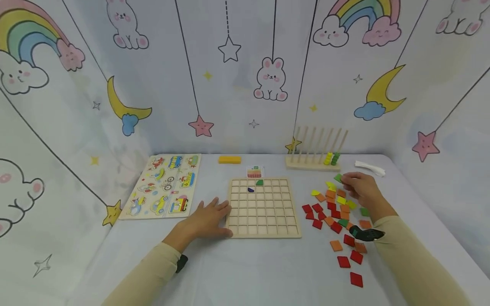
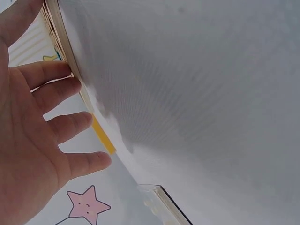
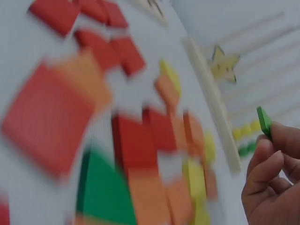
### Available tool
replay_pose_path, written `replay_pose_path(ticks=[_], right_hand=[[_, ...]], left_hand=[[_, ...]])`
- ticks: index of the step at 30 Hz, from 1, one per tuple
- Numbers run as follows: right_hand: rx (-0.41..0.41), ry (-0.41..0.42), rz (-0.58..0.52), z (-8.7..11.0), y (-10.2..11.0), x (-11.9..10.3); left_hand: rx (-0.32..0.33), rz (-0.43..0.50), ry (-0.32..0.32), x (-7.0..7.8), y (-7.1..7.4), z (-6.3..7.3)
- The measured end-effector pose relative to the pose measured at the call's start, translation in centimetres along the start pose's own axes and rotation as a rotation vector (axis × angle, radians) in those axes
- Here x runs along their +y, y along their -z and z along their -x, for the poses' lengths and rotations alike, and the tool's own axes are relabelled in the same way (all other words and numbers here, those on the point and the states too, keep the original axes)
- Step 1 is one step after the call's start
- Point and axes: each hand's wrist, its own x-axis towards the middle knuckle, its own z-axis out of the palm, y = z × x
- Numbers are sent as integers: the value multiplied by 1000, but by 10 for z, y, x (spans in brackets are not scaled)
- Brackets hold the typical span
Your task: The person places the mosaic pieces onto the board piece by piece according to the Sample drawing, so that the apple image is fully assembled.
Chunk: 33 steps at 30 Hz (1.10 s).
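My right hand [image 1: 361, 187] pinches a small green tile [image 1: 338, 177] between thumb and fingertips, above the far end of the scattered tiles. In the right wrist view the same green tile [image 3: 264, 123] stands up thin from the fingertips. My left hand [image 1: 209, 219] lies spread along the left edge of a square wooden grid board [image 1: 264, 216], fingertips and thumb right at its rim. On the board, a green round-edged piece [image 1: 259, 182] sits in the top row and a dark blue piece [image 1: 250, 190] in the row below.
Red, orange, yellow and green tiles [image 1: 335, 214] are strewn right of the board. Behind them stands a peg rack [image 1: 311, 165] with yellow and green beads, beside a white strip [image 1: 369, 168]. A vehicle puzzle [image 1: 153, 187], yellow block [image 1: 229, 160] and pattern card [image 1: 254, 171] lie left and back.
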Motion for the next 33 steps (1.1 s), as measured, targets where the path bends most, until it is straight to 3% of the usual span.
replay_pose_path(ticks=[3, 7, 10, 14, 28, 33], right_hand=[[-135, 13, -100, -7, -35, -16], [-230, 31, -105, -15, -92, -30], [-252, 68, -50, -20, -128, -33], [-237, 125, 28, -25, -161, -33], [-107, 324, 505, -22, -208, -46], [-90, 321, 543, -21, -214, -47]], left_hand=[[-8, 11, 13, -3, -1, 1], [0, 14, 9, -4, -4, 2], [9, 13, -1, -4, -5, 1], [11, 23, -5, -2, -6, 0], [9, 18, -7, -3, -3, -1], [10, 22, -14, -4, -3, -1]])
